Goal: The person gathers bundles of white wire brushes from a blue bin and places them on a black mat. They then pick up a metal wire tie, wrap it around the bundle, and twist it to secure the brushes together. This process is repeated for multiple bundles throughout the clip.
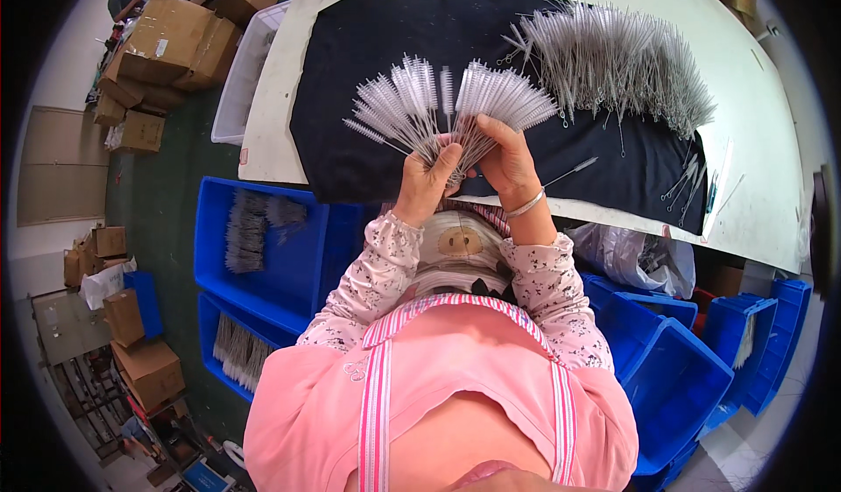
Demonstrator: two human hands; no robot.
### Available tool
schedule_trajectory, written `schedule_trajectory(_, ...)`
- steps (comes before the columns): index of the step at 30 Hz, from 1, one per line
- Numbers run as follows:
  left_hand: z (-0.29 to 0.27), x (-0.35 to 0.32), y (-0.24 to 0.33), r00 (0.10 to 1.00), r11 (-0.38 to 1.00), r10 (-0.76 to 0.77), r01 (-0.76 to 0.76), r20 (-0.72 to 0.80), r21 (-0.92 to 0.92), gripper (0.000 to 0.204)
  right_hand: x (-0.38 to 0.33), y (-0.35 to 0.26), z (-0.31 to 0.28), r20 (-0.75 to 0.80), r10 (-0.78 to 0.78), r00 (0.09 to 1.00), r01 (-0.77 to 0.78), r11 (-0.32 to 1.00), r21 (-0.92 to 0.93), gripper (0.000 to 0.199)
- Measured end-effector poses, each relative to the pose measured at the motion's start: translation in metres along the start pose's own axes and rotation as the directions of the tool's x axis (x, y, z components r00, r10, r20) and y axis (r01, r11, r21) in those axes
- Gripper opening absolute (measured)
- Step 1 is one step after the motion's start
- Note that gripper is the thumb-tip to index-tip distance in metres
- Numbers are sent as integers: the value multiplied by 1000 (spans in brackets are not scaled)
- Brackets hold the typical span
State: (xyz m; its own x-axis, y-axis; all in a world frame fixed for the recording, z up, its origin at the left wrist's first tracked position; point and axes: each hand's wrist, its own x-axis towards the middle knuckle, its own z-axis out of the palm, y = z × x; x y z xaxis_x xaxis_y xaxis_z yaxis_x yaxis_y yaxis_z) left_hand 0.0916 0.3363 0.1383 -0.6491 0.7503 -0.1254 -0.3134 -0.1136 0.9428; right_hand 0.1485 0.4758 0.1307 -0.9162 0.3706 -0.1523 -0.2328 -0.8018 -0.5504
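Observation:
A fanned bunch of straw-cleaning brushes (pixel 403 98), with white bristles and thin twisted-wire stems, is held up over the black cloth (pixel 342 63). My left hand (pixel 425 179) grips the lower stems, thumb pressed across them. My right hand (pixel 506 155) closes on the right part of the same bunch, thumb high on the stems. One brush stands upright in the gap at the middle of the fan. Beyond the right hand, a big heap of like brushes (pixel 618 63) lies on the cloth. A single loose brush (pixel 571 171) lies beside the right wrist.
The cloth covers part of a white table (pixel 753 150). Several loose brushes (pixel 688 181) lie at its right edge. Blue bins (pixel 293 295) holding brushes stand at left; more blue bins (pixel 674 378) and a plastic bag (pixel 631 255) are at right. Cardboard boxes (pixel 162 41) are stacked far left.

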Motion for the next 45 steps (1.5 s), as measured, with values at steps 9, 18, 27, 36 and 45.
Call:
schedule_trajectory(9,-15,4,3,959,992,-107,120,262,-34,46,-5,0,2,-5,-102,995,101,991,-93,32)
schedule_trajectory(18,-12,-1,5,945,993,-106,81,308,91,37,-11,-7,-1,73,-73,995,86,974,-208,28)
schedule_trajectory(27,4,-3,1,978,964,-147,175,149,-199,39,-4,-9,16,96,-215,972,234,927,-293,30)
schedule_trajectory(36,7,-5,9,988,906,-140,157,72,-392,55,7,-15,14,114,-297,948,315,838,-445,22)
schedule_trajectory(45,7,-7,9,994,907,-106,92,-12,-412,38,5,-15,24,-17,-228,974,206,909,-362,35)
